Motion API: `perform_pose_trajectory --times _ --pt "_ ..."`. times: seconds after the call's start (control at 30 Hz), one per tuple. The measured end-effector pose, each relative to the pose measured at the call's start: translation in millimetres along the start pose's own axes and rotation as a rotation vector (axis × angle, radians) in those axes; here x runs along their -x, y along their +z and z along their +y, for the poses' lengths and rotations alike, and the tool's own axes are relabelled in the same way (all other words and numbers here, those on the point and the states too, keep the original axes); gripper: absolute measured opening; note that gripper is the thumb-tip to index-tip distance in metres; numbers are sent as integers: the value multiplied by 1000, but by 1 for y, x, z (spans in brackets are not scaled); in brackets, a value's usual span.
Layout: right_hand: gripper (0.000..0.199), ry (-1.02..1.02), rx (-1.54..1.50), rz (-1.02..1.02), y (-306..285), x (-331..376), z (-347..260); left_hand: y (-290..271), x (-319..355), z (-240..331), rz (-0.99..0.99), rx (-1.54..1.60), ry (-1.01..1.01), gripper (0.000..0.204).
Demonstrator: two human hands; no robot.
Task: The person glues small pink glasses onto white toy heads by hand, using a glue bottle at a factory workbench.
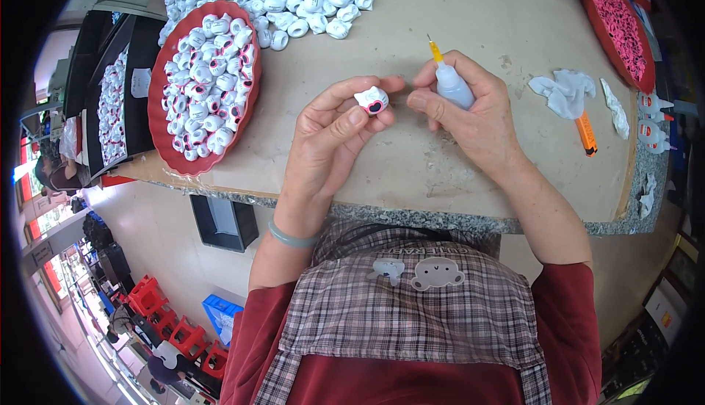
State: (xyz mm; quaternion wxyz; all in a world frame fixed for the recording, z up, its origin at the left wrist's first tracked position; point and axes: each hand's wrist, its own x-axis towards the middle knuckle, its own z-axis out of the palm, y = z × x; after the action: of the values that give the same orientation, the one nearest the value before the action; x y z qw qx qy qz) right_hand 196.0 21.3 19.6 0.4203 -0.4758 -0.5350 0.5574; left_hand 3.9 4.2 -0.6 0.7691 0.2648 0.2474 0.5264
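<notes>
The left hand (330, 133) grips a small white piece (367, 97) in its fingers above the desk (411, 181), a pink-edged dark heart (376, 107) facing up. The right hand's (477, 111) fingers are closed round a squeeze bottle (454, 89), its yellow tip (436, 52) pointing away, apart from the piece. I judge this one's heart to be on, with perhaps some touch of the bottle left. In the red dish (156, 104) on the left, many pieces (209, 74) carry pink and dark marks. The heap (316, 0) beyond looks plain white, though from here marks could be turned away; if not, plenty remains.
</notes>
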Motion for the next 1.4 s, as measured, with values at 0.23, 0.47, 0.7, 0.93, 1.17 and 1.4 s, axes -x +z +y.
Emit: perform_pose_trajectory --times 0.23,0.47,0.7,0.93,1.17,1.4 --pt "22 -126 86 -40 8 4 1 1 1 -3 36 -177 91 30" --pt "22 -245 176 -18 9 0 10 8 2 -7 49 -728 347 28" --pt "20 -289 288 16 13 -3 12 9 4 -1 84 -803 267 26" --pt "19 -251 78 -48 11 -5 8 12 5 11 146 -839 428 24" --pt "18 9 -83 1 -1 -1 -3 -19 15 124 551 -1955 883 27" --pt "18 2 -18 -31 -1 0 0 8 -27 70 161 -2028 858 26"
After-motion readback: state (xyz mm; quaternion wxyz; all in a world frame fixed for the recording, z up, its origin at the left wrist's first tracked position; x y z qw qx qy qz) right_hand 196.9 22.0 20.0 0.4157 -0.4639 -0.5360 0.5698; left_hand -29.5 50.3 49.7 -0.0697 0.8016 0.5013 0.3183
